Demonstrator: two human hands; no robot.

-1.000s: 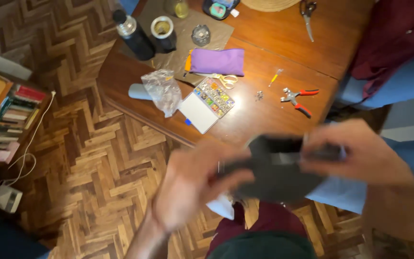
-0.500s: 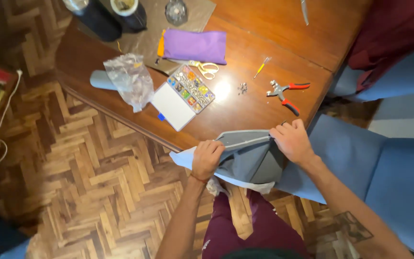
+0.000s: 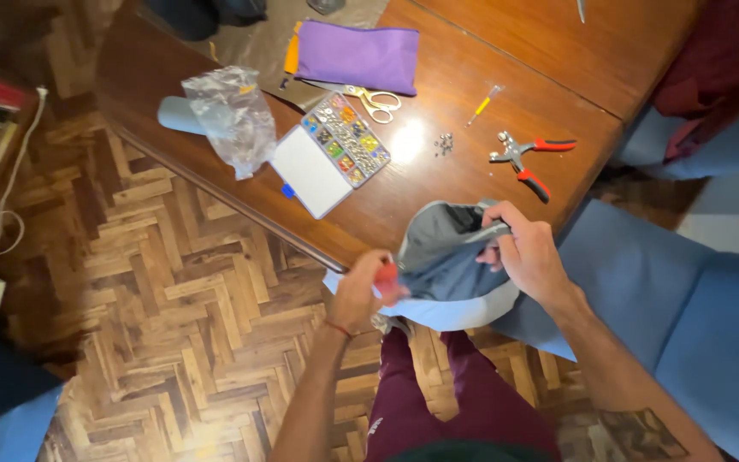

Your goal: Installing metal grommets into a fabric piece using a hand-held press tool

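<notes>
Grey-blue cloth pouch (image 3: 446,257) bunched open, left hand (image 3: 361,291) pinching its edge, right hand (image 3: 528,257) clutching rim.

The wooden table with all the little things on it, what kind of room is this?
Probably a room at home used for sewing or craft: a brown wooden table on herringbone wood floor, gold-handled scissors, and a clear compartment box of small fasteners.
</notes>
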